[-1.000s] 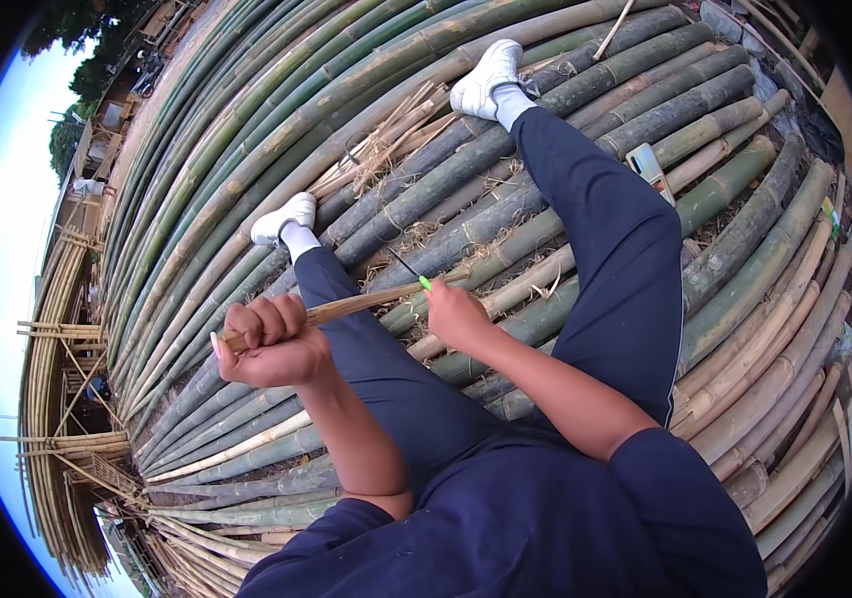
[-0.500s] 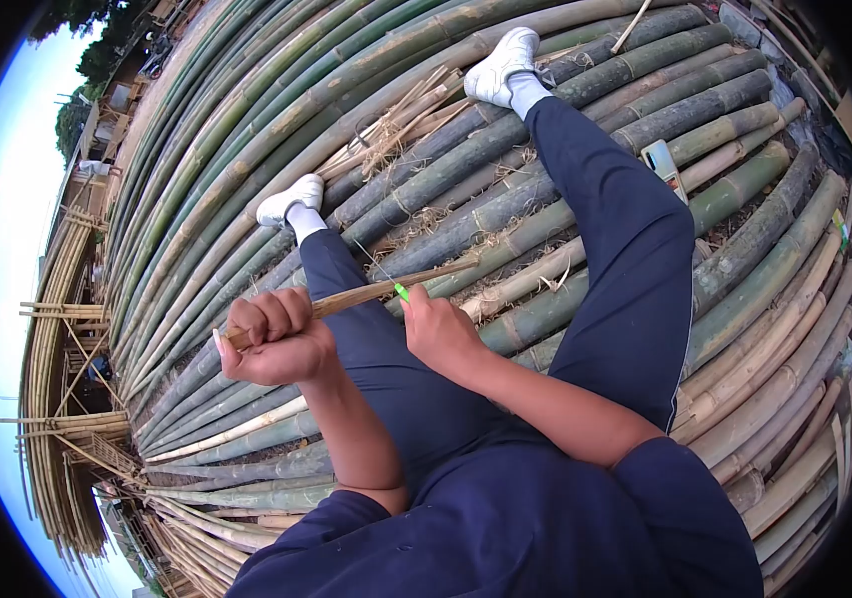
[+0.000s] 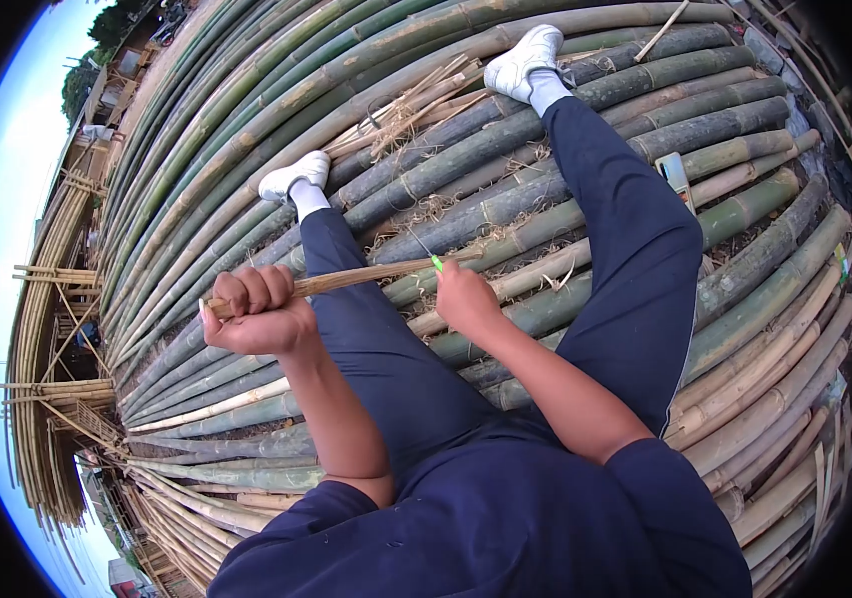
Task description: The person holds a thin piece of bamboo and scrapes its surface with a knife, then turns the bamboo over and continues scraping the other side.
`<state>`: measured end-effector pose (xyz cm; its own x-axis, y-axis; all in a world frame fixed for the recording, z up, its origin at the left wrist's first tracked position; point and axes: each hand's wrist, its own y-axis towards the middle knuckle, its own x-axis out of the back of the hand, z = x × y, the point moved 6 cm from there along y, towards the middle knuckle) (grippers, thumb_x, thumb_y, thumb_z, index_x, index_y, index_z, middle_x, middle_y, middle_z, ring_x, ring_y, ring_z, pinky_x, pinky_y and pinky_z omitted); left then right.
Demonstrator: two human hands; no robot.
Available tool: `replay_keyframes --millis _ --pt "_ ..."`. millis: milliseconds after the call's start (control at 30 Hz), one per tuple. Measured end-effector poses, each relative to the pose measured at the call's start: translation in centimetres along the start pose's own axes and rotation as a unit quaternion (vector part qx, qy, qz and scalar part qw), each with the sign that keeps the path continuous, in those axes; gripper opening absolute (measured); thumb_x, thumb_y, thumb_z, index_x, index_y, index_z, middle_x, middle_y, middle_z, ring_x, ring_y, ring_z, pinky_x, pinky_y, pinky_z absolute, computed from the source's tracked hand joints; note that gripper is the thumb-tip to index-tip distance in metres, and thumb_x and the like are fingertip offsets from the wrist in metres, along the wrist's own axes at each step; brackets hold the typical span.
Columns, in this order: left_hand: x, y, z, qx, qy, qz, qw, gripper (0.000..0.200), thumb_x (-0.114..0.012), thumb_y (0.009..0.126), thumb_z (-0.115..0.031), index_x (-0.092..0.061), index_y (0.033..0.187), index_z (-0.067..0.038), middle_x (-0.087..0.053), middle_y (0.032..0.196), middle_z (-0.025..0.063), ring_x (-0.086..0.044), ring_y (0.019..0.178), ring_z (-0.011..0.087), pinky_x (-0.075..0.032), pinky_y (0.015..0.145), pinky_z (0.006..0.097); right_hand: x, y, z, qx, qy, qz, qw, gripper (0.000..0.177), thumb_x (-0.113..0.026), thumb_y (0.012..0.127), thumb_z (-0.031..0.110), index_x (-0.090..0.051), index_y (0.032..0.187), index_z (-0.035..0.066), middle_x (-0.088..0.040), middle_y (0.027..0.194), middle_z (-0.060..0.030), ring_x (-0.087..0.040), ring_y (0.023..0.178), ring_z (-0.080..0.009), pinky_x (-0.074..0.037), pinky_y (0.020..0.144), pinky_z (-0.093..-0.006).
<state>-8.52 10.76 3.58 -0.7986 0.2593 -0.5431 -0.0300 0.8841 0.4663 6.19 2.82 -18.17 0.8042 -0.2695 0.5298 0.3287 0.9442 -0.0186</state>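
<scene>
Head view, left hand (image 3: 265, 319) clenched, right hand (image 3: 466, 299) outstretched

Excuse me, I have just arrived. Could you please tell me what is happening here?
A person's left hand grips one end of a wooden strip. The right hand holds a thin tool with a green handle near the strip's other end; I cannot tell if it is cutting. Bamboo poles lie beneath, and a phone lies beside the right leg.

My stick (image 3: 356, 277) looked like rough, matt wood | my tool handle (image 3: 437, 263) looked plastic | my trousers (image 3: 630, 229) were matt cloth | bamboo poles (image 3: 466, 169) looked mostly smooth
</scene>
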Motion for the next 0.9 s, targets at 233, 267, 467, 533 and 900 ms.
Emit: replay_keyframes --millis 233,267,467,533,900 --pt "-2.1 -0.9 0.3 0.002 -0.006 0.044 0.999 0.045 -0.035 0.089 -0.05 -0.024 0.061 -0.016 -0.019 0.046 -0.0033 -0.012 0.039 0.0087 -0.011 0.039 0.027 -1.6 -0.7 -1.2 -0.073 -0.042 -0.007 0.996 0.025 -0.043 0.098 0.021 -0.045 0.089 -0.003 -0.063 0.068 -0.0247 -0.064 0.066 -0.0433 -0.051 0.056 -0.051" --pt "-2.0 -0.8 0.3 0.002 0.001 0.033 0.999 0.045 -0.035 0.089 -0.05 -0.024 0.061 -0.016 -0.019 0.046 -0.0033 -0.012 0.039 0.0087 -0.011 0.039 0.0271 -1.4 -0.8 -1.4 -0.073 -0.042 -0.008 0.996 0.025 -0.043 0.098 0.021 -0.045 0.089 -0.003 -0.063 0.068 -0.0247 -0.064 0.066 -0.0433 -0.051 0.056 -0.051" --pt "-3.5 -1.1 0.7 0.022 -0.063 0.121 0.99 0.044 -0.035 0.089 -0.048 -0.025 0.06 -0.016 -0.019 0.046 -0.0033 -0.012 0.039 0.0089 -0.011 0.038 0.0272 2.1 -2.4 5.4 0.014 0.05 0.004 0.999 0.026 -0.045 0.097 0.022 -0.046 0.088 -0.002 -0.062 0.068 -0.026 -0.063 0.065 -0.0447 -0.05 0.056 -0.0525" --pt "-3.1 -1.0 0.6 -0.002 -0.007 0.06 0.998 0.044 -0.034 0.089 -0.048 -0.025 0.06 -0.016 -0.02 0.046 -0.0032 -0.012 0.039 0.0089 -0.011 0.038 0.027 -0.2 -1.1 1.3 -0.058 0.011 0.0 0.998 0.026 -0.044 0.098 0.022 -0.046 0.09 -0.002 -0.063 0.07 -0.0259 -0.064 0.067 -0.0439 -0.051 0.058 -0.0524" --pt "-1.0 -0.4 0.2 -0.003 -0.001 0.012 1.0 0.045 -0.035 0.09 -0.049 -0.024 0.061 -0.016 -0.019 0.046 -0.0036 -0.01 0.039 0.0085 -0.01 0.039 0.0271 -0.3 -0.4 -1.3 -0.095 -0.033 0.013 0.995 0.025 -0.044 0.097 0.021 -0.048 0.091 -0.003 -0.064 0.073 -0.0254 -0.065 0.07 -0.0425 -0.052 0.059 -0.0511"
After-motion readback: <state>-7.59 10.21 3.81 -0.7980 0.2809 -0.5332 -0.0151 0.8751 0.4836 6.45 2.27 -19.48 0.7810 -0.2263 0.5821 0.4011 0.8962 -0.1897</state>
